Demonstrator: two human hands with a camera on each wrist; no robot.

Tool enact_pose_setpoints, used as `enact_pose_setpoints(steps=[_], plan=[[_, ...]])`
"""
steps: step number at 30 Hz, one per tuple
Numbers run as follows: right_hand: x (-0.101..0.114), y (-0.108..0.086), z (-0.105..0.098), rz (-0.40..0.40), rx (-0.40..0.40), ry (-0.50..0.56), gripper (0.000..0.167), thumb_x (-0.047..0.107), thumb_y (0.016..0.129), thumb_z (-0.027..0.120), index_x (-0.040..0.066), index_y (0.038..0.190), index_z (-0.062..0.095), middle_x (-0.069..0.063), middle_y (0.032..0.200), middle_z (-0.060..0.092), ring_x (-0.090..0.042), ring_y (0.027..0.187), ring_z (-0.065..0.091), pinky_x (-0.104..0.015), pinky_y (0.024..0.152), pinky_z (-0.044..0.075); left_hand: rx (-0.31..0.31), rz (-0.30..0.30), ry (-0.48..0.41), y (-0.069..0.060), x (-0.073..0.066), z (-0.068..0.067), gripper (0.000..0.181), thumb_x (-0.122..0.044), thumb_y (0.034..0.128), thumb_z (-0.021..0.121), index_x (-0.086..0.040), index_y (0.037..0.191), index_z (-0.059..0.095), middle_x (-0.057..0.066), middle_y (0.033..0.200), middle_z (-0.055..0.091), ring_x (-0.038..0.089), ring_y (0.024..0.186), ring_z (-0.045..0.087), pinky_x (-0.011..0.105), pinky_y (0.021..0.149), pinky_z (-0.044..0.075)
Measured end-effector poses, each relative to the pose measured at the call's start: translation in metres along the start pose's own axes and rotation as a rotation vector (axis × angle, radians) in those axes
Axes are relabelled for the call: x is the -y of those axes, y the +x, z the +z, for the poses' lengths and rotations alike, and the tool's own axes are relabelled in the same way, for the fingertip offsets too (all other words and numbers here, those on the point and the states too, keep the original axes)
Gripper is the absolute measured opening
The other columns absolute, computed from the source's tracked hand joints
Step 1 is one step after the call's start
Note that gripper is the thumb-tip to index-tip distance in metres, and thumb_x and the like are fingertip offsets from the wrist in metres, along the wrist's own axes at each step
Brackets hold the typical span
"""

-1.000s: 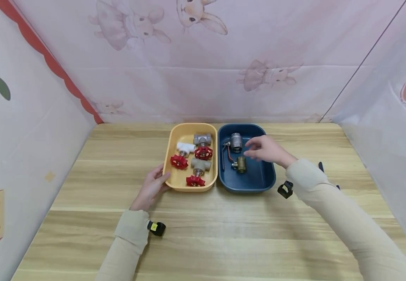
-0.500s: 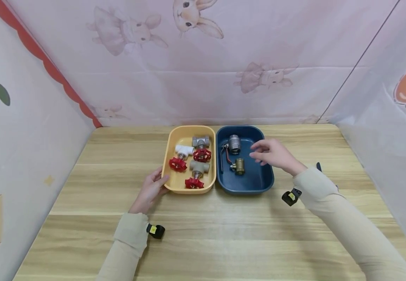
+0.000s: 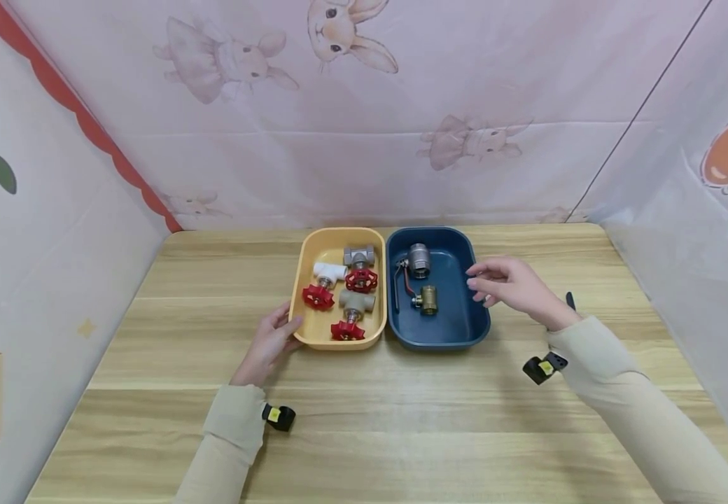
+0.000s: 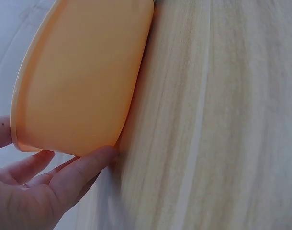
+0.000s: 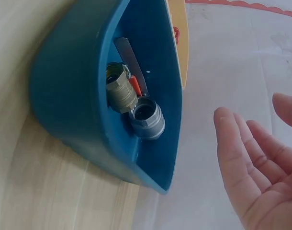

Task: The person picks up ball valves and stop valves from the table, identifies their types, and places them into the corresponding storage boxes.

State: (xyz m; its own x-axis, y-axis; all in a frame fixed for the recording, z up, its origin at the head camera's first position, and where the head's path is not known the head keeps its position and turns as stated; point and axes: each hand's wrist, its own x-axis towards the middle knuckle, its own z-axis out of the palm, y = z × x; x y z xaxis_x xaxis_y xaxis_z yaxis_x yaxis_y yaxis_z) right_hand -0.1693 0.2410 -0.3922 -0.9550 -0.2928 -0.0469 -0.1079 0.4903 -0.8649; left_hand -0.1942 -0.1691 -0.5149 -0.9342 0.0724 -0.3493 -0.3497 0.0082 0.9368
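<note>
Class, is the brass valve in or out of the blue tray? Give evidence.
In. Both the head and right wrist views show the brass valve inside the blue tray, within its walls.

Wood-grained table (image 3: 402,434), yellow tray (image 3: 323,246) beside blue tray (image 3: 455,308) on top.

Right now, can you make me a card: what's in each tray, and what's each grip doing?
Left: yellow rounded plastic tray
Inside: white valve, grey metal valve, beige-grey valve, all red-wheeled
Right: dark-blue rounded plastic tray
Inside: silver barrel-shaped valve, brassy barrel-shaped valve
Left grip: holds yellow tray's corner
Right grip: holds nothing, near blue tray
</note>
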Motion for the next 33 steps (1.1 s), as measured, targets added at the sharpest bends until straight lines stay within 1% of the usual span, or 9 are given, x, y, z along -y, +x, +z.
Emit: enact_pose_setpoints(steps=[3, 5, 10, 16, 18, 21, 27, 30, 33], plan=[[-0.001, -0.007, -0.003, 0.014, -0.01, 0.011, 0.038, 0.02, 0.092, 0.054, -0.007, 0.119, 0.052, -0.025, 0.105, 0.061, -0.033, 0.084, 0.063, -0.036, 0.068, 0.057, -0.001, 0.008, -0.01, 0.005, 0.005, -0.002, 0.058, -0.011, 0.0938, 0.049, -0.014, 0.145, 0.022, 0.016, 0.142, 0.033, 0.031, 0.12, 0.044, 0.036, 0.088, 0.049], [-0.001, -0.012, -0.005, 0.024, -0.018, 0.013, 0.04, 0.021, 0.093, 0.054, -0.008, 0.12, 0.051, -0.027, 0.106, 0.059, -0.028, 0.082, 0.064, -0.035, 0.068, 0.057, -0.001, 0.01, -0.012, 0.006, 0.007, -0.003, 0.058, -0.011, 0.0937, 0.049, -0.015, 0.145, 0.023, 0.015, 0.141, 0.034, 0.031, 0.12, 0.044, 0.035, 0.088, 0.049], [-0.006, -0.022, -0.011, 0.039, -0.054, 0.011, 0.041, 0.022, 0.092, 0.055, -0.008, 0.12, 0.051, -0.025, 0.104, 0.061, -0.017, 0.077, 0.064, -0.033, 0.067, 0.057, 0.004, 0.006, 0.005, -0.001, 0.001, 0.0, 0.058, -0.013, 0.0941, 0.049, -0.014, 0.145, 0.022, 0.015, 0.142, 0.033, 0.031, 0.121, 0.043, 0.034, 0.089, 0.048], [-0.017, -0.032, -0.018, 0.03, -0.083, 0.026, 0.038, 0.019, 0.093, 0.053, -0.01, 0.118, 0.051, -0.023, 0.103, 0.062, -0.018, 0.079, 0.064, -0.032, 0.066, 0.057, 0.004, 0.01, 0.024, -0.015, -0.013, 0.007, 0.057, -0.012, 0.0954, 0.046, -0.009, 0.145, 0.019, 0.019, 0.143, 0.029, 0.034, 0.124, 0.039, 0.038, 0.094, 0.044], [-0.021, -0.037, -0.021, 0.031, -0.083, 0.032, 0.038, 0.018, 0.094, 0.052, -0.011, 0.119, 0.05, -0.023, 0.102, 0.061, -0.017, 0.079, 0.064, -0.032, 0.066, 0.057, 0.006, 0.012, 0.008, -0.018, -0.016, 0.009, 0.056, -0.01, 0.0955, 0.045, -0.007, 0.145, 0.018, 0.021, 0.144, 0.027, 0.035, 0.125, 0.037, 0.04, 0.096, 0.043], [-0.025, -0.042, -0.028, 0.046, -0.082, 0.046, 0.038, 0.017, 0.095, 0.049, -0.012, 0.12, 0.047, -0.019, 0.1, 0.062, -0.015, 0.08, 0.064, -0.031, 0.067, 0.057, 0.008, 0.0, -0.011, -0.02, -0.019, 0.01, 0.056, -0.008, 0.0959, 0.043, -0.008, 0.145, 0.018, 0.02, 0.144, 0.026, 0.035, 0.125, 0.037, 0.041, 0.096, 0.042], [-0.035, -0.051, -0.04, 0.074, -0.09, 0.098, 0.041, 0.016, 0.096, 0.046, -0.015, 0.122, 0.042, -0.002, 0.091, 0.063, -0.013, 0.079, 0.064, -0.031, 0.068, 0.057, 0.02, -0.007, -0.031, -0.019, -0.019, 0.009, 0.056, -0.007, 0.0957, 0.043, -0.009, 0.145, 0.017, 0.02, 0.145, 0.026, 0.034, 0.125, 0.037, 0.04, 0.097, 0.042], [-0.04, -0.055, -0.044, 0.102, -0.088, 0.112, 0.043, 0.016, 0.097, 0.045, -0.018, 0.123, 0.039, -0.003, 0.091, 0.063, -0.014, 0.079, 0.064, -0.033, 0.069, 0.057, 0.024, 0.007, -0.028, -0.02, -0.019, 0.009, 0.055, -0.006, 0.0958, 0.043, -0.007, 0.145, 0.018, 0.021, 0.144, 0.026, 0.035, 0.124, 0.038, 0.041, 0.096, 0.043], [-0.047, -0.057, -0.048, 0.161, -0.089, 0.12, 0.047, 0.019, 0.097, 0.046, -0.019, 0.124, 0.037, -0.005, 0.09, 0.062, -0.016, 0.078, 0.065, -0.034, 0.07, 0.057, 0.02, 0.028, -0.014, -0.02, -0.018, 0.01, 0.054, -0.006, 0.0959, 0.042, -0.004, 0.144, 0.018, 0.023, 0.143, 0.027, 0.038, 0.123, 0.038, 0.043, 0.095, 0.043]])
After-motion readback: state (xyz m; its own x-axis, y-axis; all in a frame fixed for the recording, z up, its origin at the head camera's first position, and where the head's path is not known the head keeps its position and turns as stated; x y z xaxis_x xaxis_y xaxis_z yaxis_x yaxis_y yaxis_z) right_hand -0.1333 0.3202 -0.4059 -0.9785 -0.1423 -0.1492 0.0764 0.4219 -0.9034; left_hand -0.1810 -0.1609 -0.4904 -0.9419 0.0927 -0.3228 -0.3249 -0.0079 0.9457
